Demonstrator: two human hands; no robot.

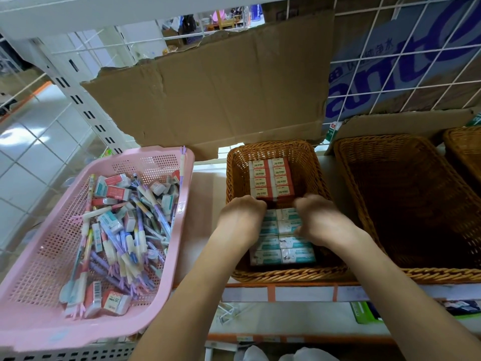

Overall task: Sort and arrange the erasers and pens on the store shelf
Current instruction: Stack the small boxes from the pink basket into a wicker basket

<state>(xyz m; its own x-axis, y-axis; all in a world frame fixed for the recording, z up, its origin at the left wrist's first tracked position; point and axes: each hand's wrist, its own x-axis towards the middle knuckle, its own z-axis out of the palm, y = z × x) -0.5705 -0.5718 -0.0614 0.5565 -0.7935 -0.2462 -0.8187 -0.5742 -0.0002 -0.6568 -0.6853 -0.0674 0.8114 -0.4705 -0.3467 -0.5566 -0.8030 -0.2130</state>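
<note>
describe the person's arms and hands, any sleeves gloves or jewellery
The left hand and right hand are bare: no gloves, watch or bracelets. The left arm and right arm show no sleeves up to the picture's edge. Fingers mostly hidden, so rings unclear.

Erasers [272,178] lie in the middle basket [286,276] (second basket [390,275] to its right), tray [78,332] left.

Fingertips of left hand [240,217] and right hand [317,220] hidden, tucked down where red erasers [272,178] meet teal erasers [283,252]; grip unclear. Hands cover the upper teal rows. Label print beyond "2B" too small. Pink basket [179,212] cut by left edge, far-right wicker basket [466,147] by right edge.
</note>
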